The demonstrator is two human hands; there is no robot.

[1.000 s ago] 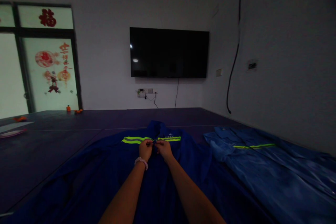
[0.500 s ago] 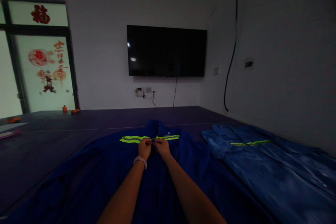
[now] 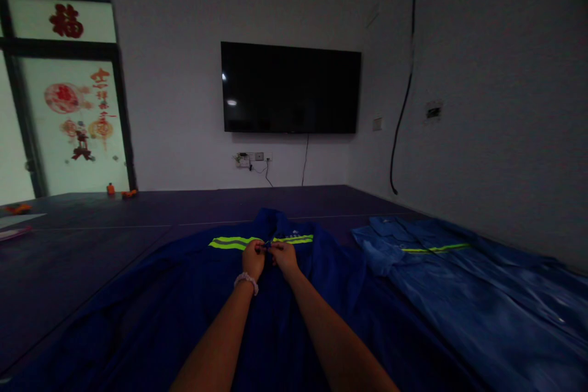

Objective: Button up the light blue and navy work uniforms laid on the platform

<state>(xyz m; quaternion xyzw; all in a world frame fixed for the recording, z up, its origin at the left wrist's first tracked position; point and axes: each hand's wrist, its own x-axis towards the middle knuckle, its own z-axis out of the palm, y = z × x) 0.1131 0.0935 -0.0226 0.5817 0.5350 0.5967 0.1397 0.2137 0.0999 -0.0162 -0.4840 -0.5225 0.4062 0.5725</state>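
Observation:
A dark blue work jacket [image 3: 202, 312] lies spread in front of me, collar away from me, with yellow-green and grey reflective strips across its chest. My left hand [image 3: 253, 259], with a pale scrunchie [image 3: 247, 282] at the wrist, pinches the jacket's front edge at strip height. Close beside it, my right hand [image 3: 283, 257] pinches the opposite front edge. The fingertips of both hands nearly meet at the front opening, just below the collar. Whatever fastening lies between them is too small and dark to make out.
A lighter blue garment [image 3: 459, 294] with a yellow-green strip lies at the right. Orange toys [image 3: 129, 194] sit by the door at the far left. A black cable [image 3: 404, 104] hangs down the right wall, and a television [image 3: 291, 89] is mounted on the back wall.
Both hands stay pinched on the jacket front with only slight finger movement. The view has shifted a little.

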